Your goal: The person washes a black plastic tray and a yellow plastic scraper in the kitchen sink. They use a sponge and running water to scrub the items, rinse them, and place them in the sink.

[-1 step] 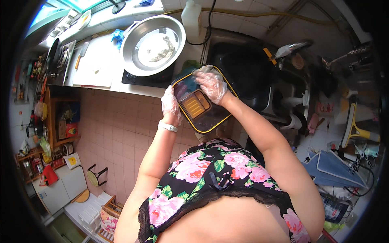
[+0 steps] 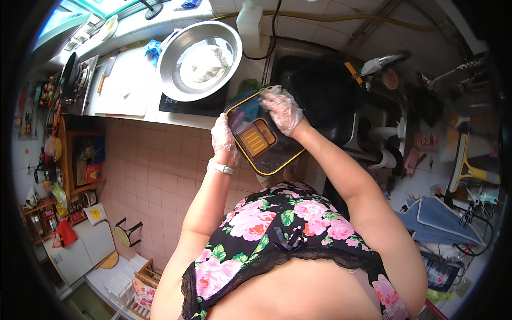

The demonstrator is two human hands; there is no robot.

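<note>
A dark, see-through, rounded rectangular lid (image 2: 274,160) with a yellow rim is held tilted in front of me at the counter's edge. Set in its middle is an amber-brown panel (image 2: 256,140) with slots. My left hand (image 2: 223,137), in a clear plastic glove, grips the lid's left edge. My right hand (image 2: 282,111), gloved the same way, lies over the lid's far right part with its fingers curled at the rim. Something greyish-green shows by those fingertips, too unclear to name.
A big steel basin (image 2: 184,85) of water stands on a black cooktop (image 2: 194,106) beyond the lid. Left of it lies a white cutting board (image 2: 125,85). The dark sink (image 2: 288,58) with its faucet is at right; a white jug (image 2: 249,24) stands behind.
My right hand has shifted slightly to the right over the lid. The left hand keeps its place on the lid's edge.
</note>
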